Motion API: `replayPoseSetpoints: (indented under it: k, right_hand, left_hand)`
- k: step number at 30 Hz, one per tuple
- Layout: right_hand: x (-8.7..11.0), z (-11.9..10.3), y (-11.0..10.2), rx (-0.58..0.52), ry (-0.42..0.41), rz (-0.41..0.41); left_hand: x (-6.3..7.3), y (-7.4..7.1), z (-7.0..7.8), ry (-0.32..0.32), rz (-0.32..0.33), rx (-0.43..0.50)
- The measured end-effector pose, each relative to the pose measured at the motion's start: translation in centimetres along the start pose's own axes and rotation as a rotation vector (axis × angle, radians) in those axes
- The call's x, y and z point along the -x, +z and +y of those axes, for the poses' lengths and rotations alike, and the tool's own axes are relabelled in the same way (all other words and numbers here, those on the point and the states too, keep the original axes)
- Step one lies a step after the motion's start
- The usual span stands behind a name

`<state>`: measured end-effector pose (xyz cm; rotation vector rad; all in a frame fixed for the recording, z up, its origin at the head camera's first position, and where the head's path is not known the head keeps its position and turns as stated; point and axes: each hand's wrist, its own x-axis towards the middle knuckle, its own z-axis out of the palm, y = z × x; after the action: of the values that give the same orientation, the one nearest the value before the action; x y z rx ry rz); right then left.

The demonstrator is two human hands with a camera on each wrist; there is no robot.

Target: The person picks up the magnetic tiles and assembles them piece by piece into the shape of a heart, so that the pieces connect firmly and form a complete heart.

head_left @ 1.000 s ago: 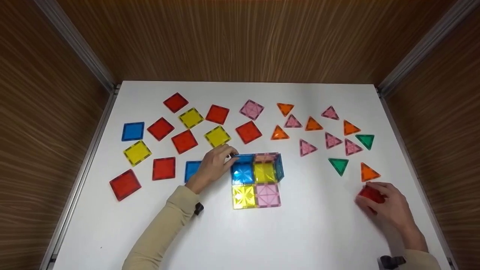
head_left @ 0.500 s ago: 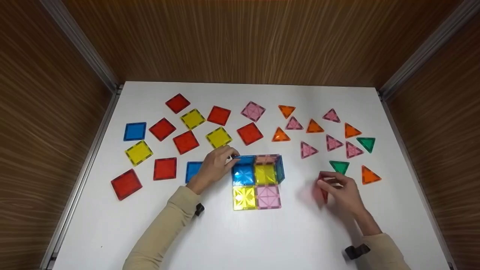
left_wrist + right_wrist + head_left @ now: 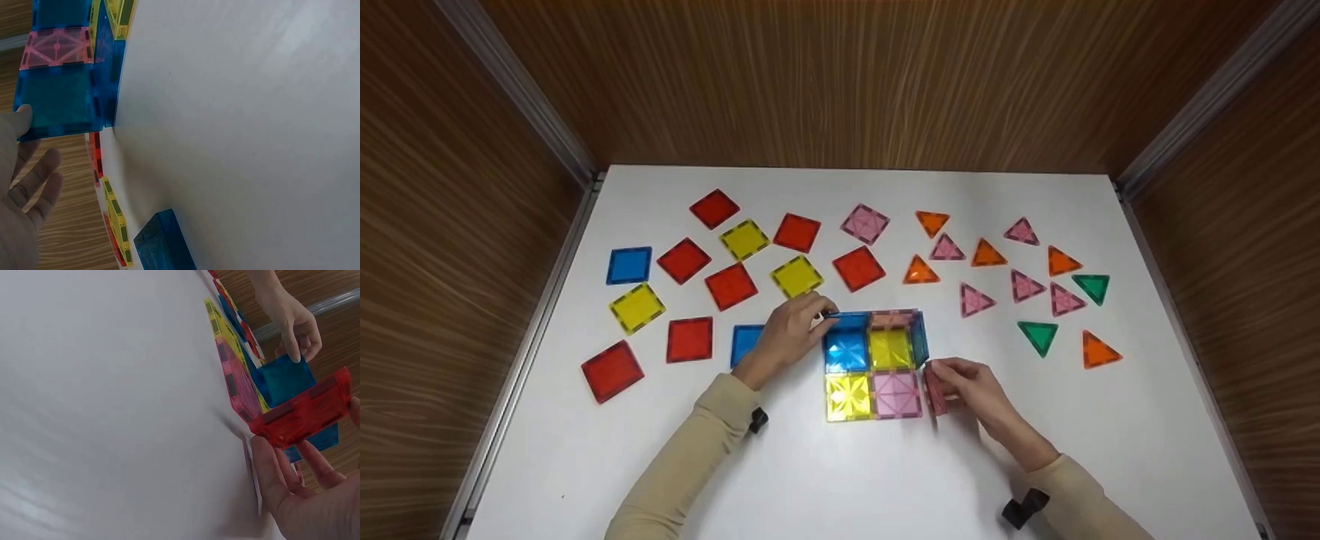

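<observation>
Four magnetic tiles lie flat in a two-by-two base: blue [image 3: 846,350], yellow [image 3: 889,349], a second yellow [image 3: 848,397] and pink [image 3: 897,395]. Along the back edge stand an upright blue tile [image 3: 59,101] and an upright pink tile [image 3: 56,48]; another upright blue tile [image 3: 919,341] stands at the back right. My left hand [image 3: 791,330] pinches the back-left blue tile, thumb on its face. With fingertips and thumb, my right hand [image 3: 982,394] holds a red square tile [image 3: 306,408] on edge beside the pink base tile. Whether they touch, I cannot tell.
Loose square tiles, such as a red one [image 3: 613,371] and a yellow one [image 3: 637,308], spread over the left and back of the white table [image 3: 810,487]. Triangles, such as a green one [image 3: 1038,337], lie at the right. Wood-grain panels [image 3: 840,82] enclose the table.
My right hand has carried the red tile leftward from the table's right side to the base, turning it on edge. My left hand keeps its place on the upright blue tile.
</observation>
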<state>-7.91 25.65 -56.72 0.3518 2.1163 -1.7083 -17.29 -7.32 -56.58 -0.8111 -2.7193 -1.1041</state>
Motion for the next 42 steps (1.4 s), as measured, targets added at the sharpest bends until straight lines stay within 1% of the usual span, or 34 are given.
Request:
replayPoseSetpoints:
  k: [6,12,14,17,21,23,27,32,34,37,39,42]
  right_hand:
    - [-0.3,-0.7,0.9,0.019,-0.012,0.045]
    - [-0.5,-1.0,0.9,0.04,-0.04,0.048]
    - [-0.9,-1.2,0.7,0.036,-0.07,0.058]
    - [-1.8,-1.6,0.4,0.048,-0.155,0.061]
    - [-3.2,-1.9,0.1,0.094,-0.275,0.028]
    - [-3.9,-1.9,0.0,0.105,-0.304,0.013]
    - [-4.7,-1.9,-0.1,0.095,-0.332,0.003]
    - [-4.8,-1.8,-0.1,0.073,-0.36,-0.005]
    - [-4.8,-1.7,-0.1,0.07,-0.365,-0.006]
    - [-4.9,-1.7,-0.1,0.067,-0.362,-0.009]
    - [-4.9,-1.7,-0.1,0.072,-0.362,-0.009]
    - [-4.9,-1.6,-0.1,0.064,-0.353,-0.008]
  left_hand:
    - [-0.2,0.1,-0.2,0.029,0.016,-0.01]
    - [-0.3,0.1,-0.3,0.027,0.016,-0.018]
    - [-0.4,0.1,-0.4,0.023,0.014,-0.02]
    - [-0.5,0.0,-0.4,0.02,0.014,-0.022]
    - [-0.8,0.0,-0.3,0.016,0.012,-0.031]
    - [-1.0,0.1,-0.2,0.008,0.007,-0.036]
    - [-1.2,0.1,-0.1,0.001,-0.004,-0.036]
    - [-1.5,-0.1,0.0,0.025,-0.012,-0.019]
    - [-2.0,-0.5,0.0,0.042,-0.012,-0.016]
    - [-3.4,-1.2,0.0,0.062,-0.023,-0.018]
    - [-4.7,-1.6,0.1,0.053,-0.057,-0.029]
    - [-6.9,-2.1,0.1,0.011,-0.141,-0.063]
